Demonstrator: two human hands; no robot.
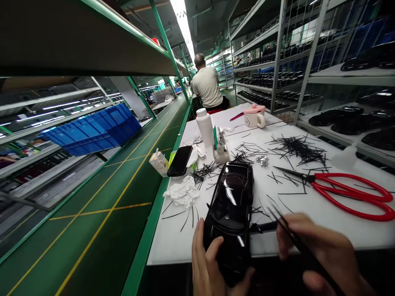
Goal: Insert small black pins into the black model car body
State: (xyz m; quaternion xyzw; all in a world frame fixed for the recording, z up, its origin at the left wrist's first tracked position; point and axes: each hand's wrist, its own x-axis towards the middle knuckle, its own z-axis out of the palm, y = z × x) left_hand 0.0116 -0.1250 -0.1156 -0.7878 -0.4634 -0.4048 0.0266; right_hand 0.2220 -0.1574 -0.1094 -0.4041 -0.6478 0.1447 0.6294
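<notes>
Bright, even light from the fluorescent ceiling strip [182,20], blown out white. Tubes mirror as streaks in the panels at left. Hard glare spots on the glossy black toy car body [231,201]; white table [324,205] near overexposed, shadows soft and short. Strong wide-angle bending: green shelf frame [160,31] and rack uprights bow at edges. Right hand [321,250] and lower corners blurred; background worker soft.

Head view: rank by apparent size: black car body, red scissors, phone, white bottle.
1. Black car body and red scissors: about alike; the car is nearer the camera and partly covered by the left hand, so no ranking.
2. Phone.
3. White bottle, close to the phone and farther off.
</notes>
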